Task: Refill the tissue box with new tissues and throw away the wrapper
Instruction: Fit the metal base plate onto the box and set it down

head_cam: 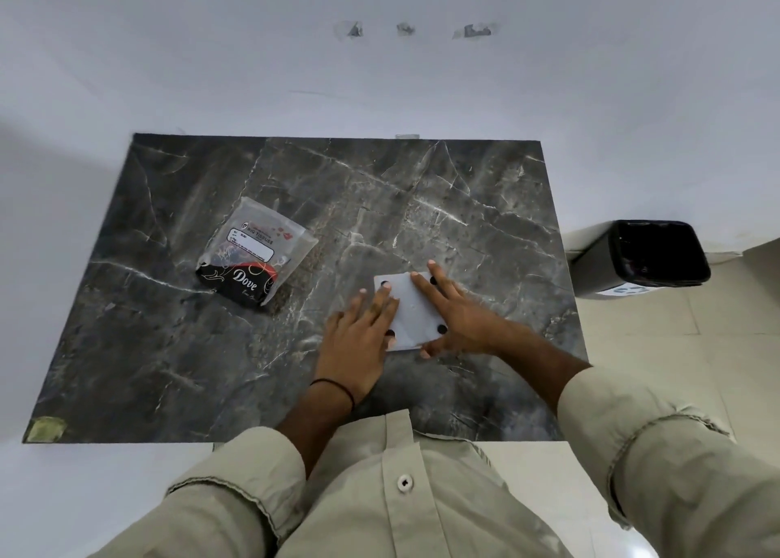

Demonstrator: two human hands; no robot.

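A white square tissue box (411,312) lies upside down on the dark marble table (464,203), its underside with black rubber feet facing up. My left hand (358,338) rests flat on its left edge, fingers spread. My right hand (453,310) lies across its right side, fingers spread over the top and thumb at the near edge. A clear plastic tissue wrapper (255,251) with a black "Dove" band lies apart at the left middle of the table. It looks flat; its contents are unclear.
A black bin (658,253) with a dark liner stands on the tiled floor past the table's right edge. White walls close the far and left sides. A yellowish patch (45,428) marks the table's near left corner.
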